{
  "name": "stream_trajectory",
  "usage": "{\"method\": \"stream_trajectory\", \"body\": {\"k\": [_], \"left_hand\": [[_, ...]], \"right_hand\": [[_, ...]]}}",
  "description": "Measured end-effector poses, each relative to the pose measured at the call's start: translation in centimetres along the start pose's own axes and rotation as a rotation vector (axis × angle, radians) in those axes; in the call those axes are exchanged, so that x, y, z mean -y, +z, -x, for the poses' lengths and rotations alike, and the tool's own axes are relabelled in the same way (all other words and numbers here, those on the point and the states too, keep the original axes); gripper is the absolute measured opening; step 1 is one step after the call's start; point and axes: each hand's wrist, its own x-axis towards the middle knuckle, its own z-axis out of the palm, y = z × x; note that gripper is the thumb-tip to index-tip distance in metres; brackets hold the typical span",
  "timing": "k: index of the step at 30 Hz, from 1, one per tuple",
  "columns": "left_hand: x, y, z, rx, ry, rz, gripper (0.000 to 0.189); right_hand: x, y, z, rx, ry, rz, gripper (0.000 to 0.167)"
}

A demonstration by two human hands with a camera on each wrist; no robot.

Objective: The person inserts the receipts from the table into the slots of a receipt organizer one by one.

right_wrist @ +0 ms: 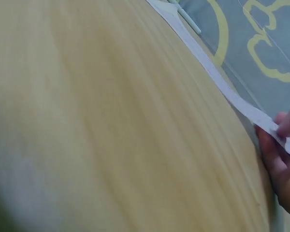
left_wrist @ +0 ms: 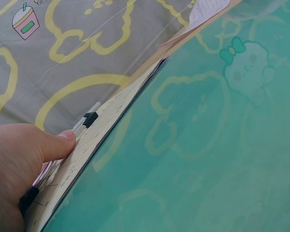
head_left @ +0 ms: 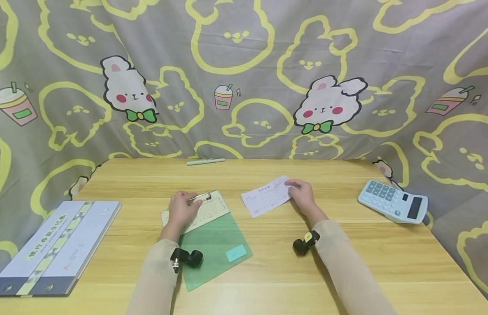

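A green clipboard [head_left: 212, 245] lies at an angle left of centre, with a cream gridded sheet [head_left: 210, 210] across its upper part. My left hand [head_left: 182, 212] grips the clipboard's top edge, and in the left wrist view the thumb [left_wrist: 63, 144] lies over the wire clip [left_wrist: 89, 119]. To the right is a white paper slip [head_left: 265, 197] with printed and handwritten text. My right hand [head_left: 302, 194] pinches its right end between thumb and fingers. In the right wrist view the slip [right_wrist: 217, 77] appears edge-on and slightly curved, reaching into the hand [right_wrist: 285, 154].
A light blue calculator [head_left: 393, 201] sits at the right of the wooden table [head_left: 307, 288]. On the left lies a thick binder [head_left: 54, 249] with a patterned band. A pale pen [head_left: 206, 162] rests near the back edge, before a patterned curtain [head_left: 244, 87]. The clipboard bears a blue note [head_left: 236, 253].
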Motion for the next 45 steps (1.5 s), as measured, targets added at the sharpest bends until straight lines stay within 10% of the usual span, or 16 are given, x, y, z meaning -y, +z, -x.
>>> {"method": "stream_trajectory", "body": {"k": [22, 45], "left_hand": [[0.2, 0.1, -0.1, 0.013, -0.033, 0.004, 0.034], [0.2, 0.0, -0.1, 0.011, 0.005, 0.003, 0.035]], "right_hand": [[0.4, -2.1, 1.0, 0.401, 0.002, 0.035, 0.029], [1.3, -3.8, 2.9, 0.408, -0.098, -0.052, 0.041]]}}
